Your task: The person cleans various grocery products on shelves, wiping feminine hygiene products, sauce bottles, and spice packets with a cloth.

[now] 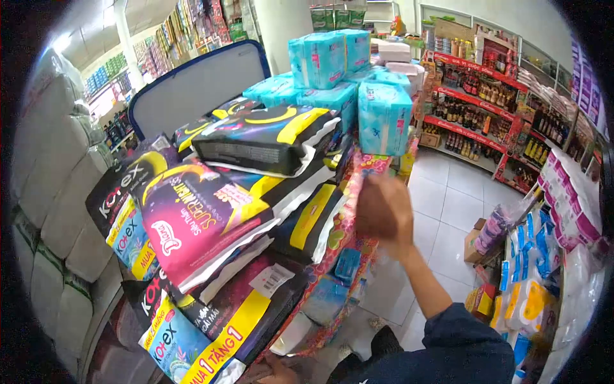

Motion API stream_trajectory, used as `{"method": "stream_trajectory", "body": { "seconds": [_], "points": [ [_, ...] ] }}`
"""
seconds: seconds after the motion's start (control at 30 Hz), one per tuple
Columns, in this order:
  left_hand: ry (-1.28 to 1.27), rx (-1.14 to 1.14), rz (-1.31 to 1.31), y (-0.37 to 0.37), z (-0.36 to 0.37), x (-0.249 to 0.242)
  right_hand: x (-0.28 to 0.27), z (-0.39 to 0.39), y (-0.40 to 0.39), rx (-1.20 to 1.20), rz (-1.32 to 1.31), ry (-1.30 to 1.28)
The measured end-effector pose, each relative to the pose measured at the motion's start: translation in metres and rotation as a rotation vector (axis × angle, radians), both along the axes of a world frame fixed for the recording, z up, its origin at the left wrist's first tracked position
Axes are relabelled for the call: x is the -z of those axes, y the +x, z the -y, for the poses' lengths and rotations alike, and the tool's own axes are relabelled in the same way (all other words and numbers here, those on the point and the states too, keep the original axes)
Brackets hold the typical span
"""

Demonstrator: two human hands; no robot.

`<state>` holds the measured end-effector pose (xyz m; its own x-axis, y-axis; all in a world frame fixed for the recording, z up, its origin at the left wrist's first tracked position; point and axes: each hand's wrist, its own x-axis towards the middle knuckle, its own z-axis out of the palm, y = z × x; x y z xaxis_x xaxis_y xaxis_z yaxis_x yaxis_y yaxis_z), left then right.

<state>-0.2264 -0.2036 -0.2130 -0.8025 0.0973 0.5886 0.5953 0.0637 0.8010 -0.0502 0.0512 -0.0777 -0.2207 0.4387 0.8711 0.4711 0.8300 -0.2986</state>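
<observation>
My right hand [384, 208] is blurred by motion at the right edge of the stacked display, beside its pink flowered cloth [336, 246]; its fingers are smeared. Low at the bottom, my left hand [279, 371] is partly visible beneath the front corner of the pile, its fingers mostly hidden. A pink Diana pack [198, 221] lies on black Kotex packs [252, 297] at the near end. Behind it rests a black pack with a yellow band [265, 137]. Teal packs [384, 115] stand stacked at the far right corner, beyond my right hand.
Red-edged shelves [476, 105] with bottles stand at the back right. Wipes packs [527, 304] and a cardboard box [472, 242] line the right side of the tiled floor [435, 185]. Large wrapped packages [57, 166] are piled at left, near a blue-framed board [198, 86].
</observation>
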Motion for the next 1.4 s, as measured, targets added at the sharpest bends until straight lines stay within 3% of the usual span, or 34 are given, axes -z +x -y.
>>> {"method": "stream_trajectory", "body": {
  "seconds": [0.13,0.2,0.23,0.3,0.37,0.5,0.6,0.7,0.8,0.83,0.9,0.93,1.03,1.13,1.23,1.27,1.33,1.37,1.4],
  "points": [
    [-0.036,0.027,-0.029,0.006,0.0,0.018,0.015,0.065,-0.038,-0.343,0.004,0.116],
    [-0.07,0.114,-0.029,0.015,0.0,0.03,0.037,0.084,-0.051,-0.484,-0.001,0.057],
    [-0.092,0.183,-0.025,0.022,0.0,0.038,0.048,0.087,-0.059,-0.628,-0.138,0.068],
    [-0.164,0.389,0.009,0.04,-0.004,0.057,0.076,0.077,-0.051,-0.675,0.216,0.1],
    [-0.287,0.668,0.079,0.063,-0.01,0.083,0.07,0.075,-0.039,-0.729,0.278,-0.167],
    [-0.621,1.226,0.214,0.114,-0.045,0.135,0.11,0.055,0.012,-0.544,0.525,-0.452],
    [-0.852,1.483,0.226,0.154,-0.086,0.173,0.125,0.04,0.064,-0.384,0.527,-0.737],
    [-1.107,1.556,0.173,0.181,-0.138,0.217,0.156,0.041,0.115,-0.339,0.49,-0.792],
    [-1.355,1.559,0.091,0.217,-0.188,0.263,0.182,0.05,0.162,-0.376,0.504,-1.03],
    [-1.435,1.557,0.056,0.226,-0.205,0.277,0.158,0.054,0.186,-0.386,0.525,-0.951],
    [-1.562,1.56,-0.013,0.25,-0.237,0.306,0.23,0.059,0.217,-0.413,0.533,-1.012],
    [-1.625,1.565,-0.052,0.26,-0.249,0.323,0.227,0.064,0.237,-0.413,0.411,-0.982],
    [-1.796,1.607,-0.147,0.276,-0.275,0.366,0.225,0.042,0.275,-0.228,0.73,-1.291],
    [-1.875,1.676,-0.192,0.295,-0.304,0.396,0.269,0.036,0.302,-0.175,0.357,-1.022],
    [-1.801,1.749,-0.255,0.333,-0.345,0.4,0.298,0.019,0.32,-0.165,0.309,-1.307],
    [-1.722,1.78,-0.347,0.347,-0.354,0.392,0.278,0.002,0.33,-0.196,0.326,-1.487],
    [-1.569,1.822,-0.521,0.369,-0.379,0.359,0.322,-0.018,0.335,-0.125,0.335,-1.05],
    [-1.637,1.802,-0.41,0.375,-0.387,0.36,0.345,-0.027,0.337,-0.092,0.33,-0.831],
    [-1.698,1.778,-0.299,0.382,-0.397,0.363,0.345,-0.046,0.341,-0.126,0.445,-0.897]
  ]
}}
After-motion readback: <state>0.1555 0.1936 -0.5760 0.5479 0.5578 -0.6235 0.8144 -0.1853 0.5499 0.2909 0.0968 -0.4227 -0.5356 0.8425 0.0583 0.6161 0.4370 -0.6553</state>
